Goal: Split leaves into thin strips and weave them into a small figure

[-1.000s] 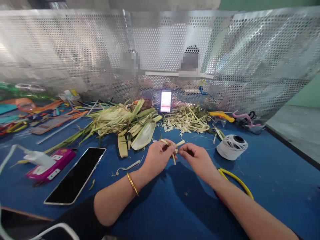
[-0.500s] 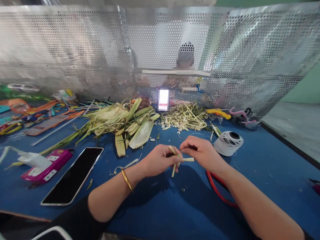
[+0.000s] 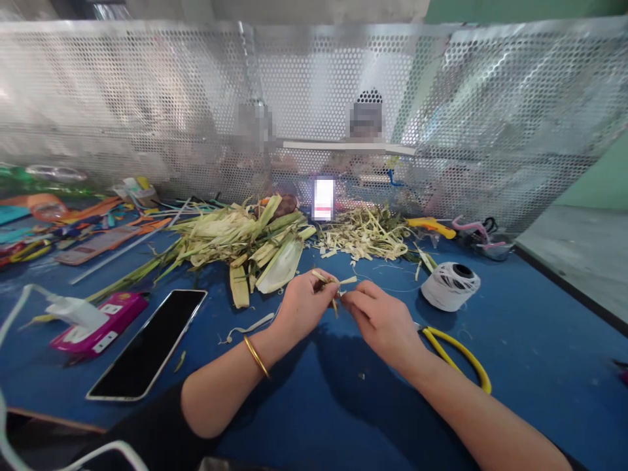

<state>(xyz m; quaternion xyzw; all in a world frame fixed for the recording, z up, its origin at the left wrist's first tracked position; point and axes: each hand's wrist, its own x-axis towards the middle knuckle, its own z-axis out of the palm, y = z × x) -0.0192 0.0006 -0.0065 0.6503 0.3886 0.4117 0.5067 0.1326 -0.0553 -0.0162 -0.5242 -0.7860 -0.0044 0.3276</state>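
Note:
My left hand (image 3: 307, 301), with a gold bangle on its wrist, pinches a few narrow pale-green plant strips (image 3: 348, 280) that cross one another. Their ends stick out past its thumb and fingers. Just to the right, my right hand (image 3: 385, 320) has its thumb and fingers pressed together close to the strips. A small pale bit shows at its fingertips, too small to name. Beside my right forearm lies a tool with yellow handles (image 3: 468, 356), its head partly hidden. A cone of white thread (image 3: 450, 286) stands beyond it, with loose thread on the table.
Behind the hands lie a heap of leafy stalks (image 3: 220, 232) and a pile of cut strips (image 3: 367, 232). To the left are a phone (image 3: 150, 343) and a purple power strip (image 3: 118, 317) with a white plug. A perforated metal screen (image 3: 304, 78) crosses the back, people beyond it.
Both hands have moved up and slightly left or away, and the strips are turned. Beside my right forearm, yellow handles show where a red handle was seen. The view has shifted slightly.

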